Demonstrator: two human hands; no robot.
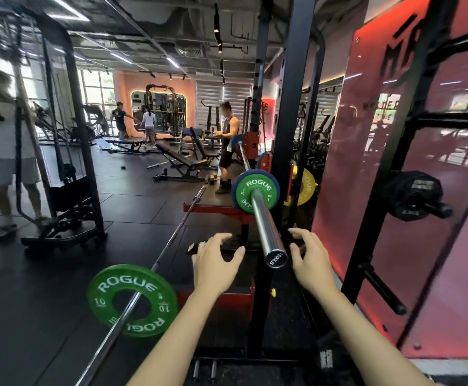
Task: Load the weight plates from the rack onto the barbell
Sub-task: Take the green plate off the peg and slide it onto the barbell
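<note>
The barbell's chrome sleeve (266, 227) points toward me from the rack, ending in a black cap. A small green Rogue plate (256, 191) sits far up the sleeve against a blue plate (235, 188). My left hand (216, 263) hovers to the left of the sleeve's end, fingers spread, holding nothing. On the sleeve's right side my right hand (311, 259) is also spread and holds nothing. A black plate (414, 195) hangs on a peg of the rack at right. A yellow plate (306, 186) shows behind the rack's upright.
A second bar (149, 277) lies low at left with a green 10 plate (132, 300) on it. Black rack uprights (291, 107) and bare pegs (383, 291) stand close on the right before a red wall. Several people and benches fill the gym floor beyond.
</note>
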